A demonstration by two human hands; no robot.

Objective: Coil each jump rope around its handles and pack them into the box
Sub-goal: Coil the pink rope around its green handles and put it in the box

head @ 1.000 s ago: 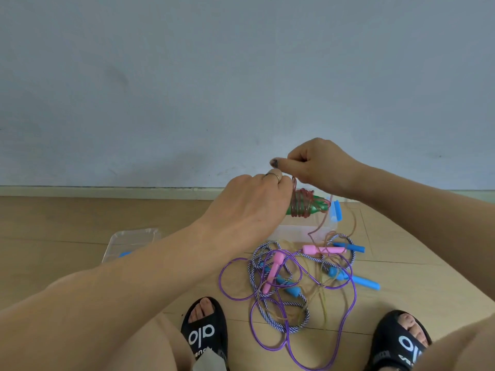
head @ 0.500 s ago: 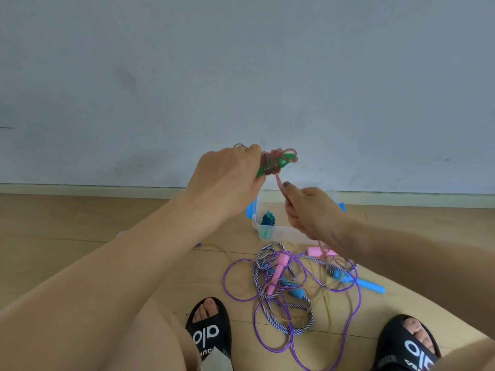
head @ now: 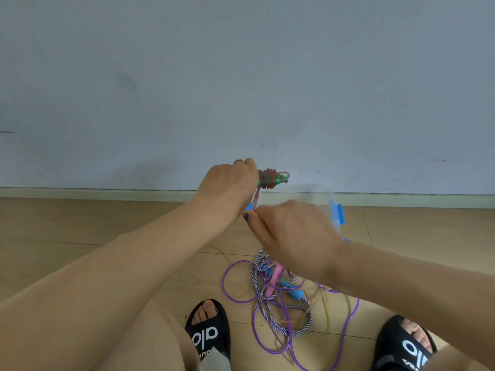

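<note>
My left hand (head: 227,191) grips green jump-rope handles (head: 278,180) held up in front of the wall, with reddish clear rope (head: 267,175) coiled round them. Just below, my right hand (head: 292,231) pinches the free strand of that rope (head: 256,199), which runs up to the coil. The clear plastic box (head: 336,212) with blue latches stands on the floor behind my right hand, mostly hidden. On the floor lies a tangle of a purple rope (head: 235,298), a blue-and-white braided rope (head: 302,307), a pink handle (head: 274,279) and a blue handle (head: 293,293).
A grey wall and skirting board (head: 107,194) close the far side of the wooden floor. Two feet in black slides (head: 209,336) (head: 401,346) sit near the bottom edge, either side of the rope tangle.
My right hand has moved up and left, closer under the handles, still pinching the strand. My left hand holds the coiled handles in about the same raised place. The view has tilted slightly.
</note>
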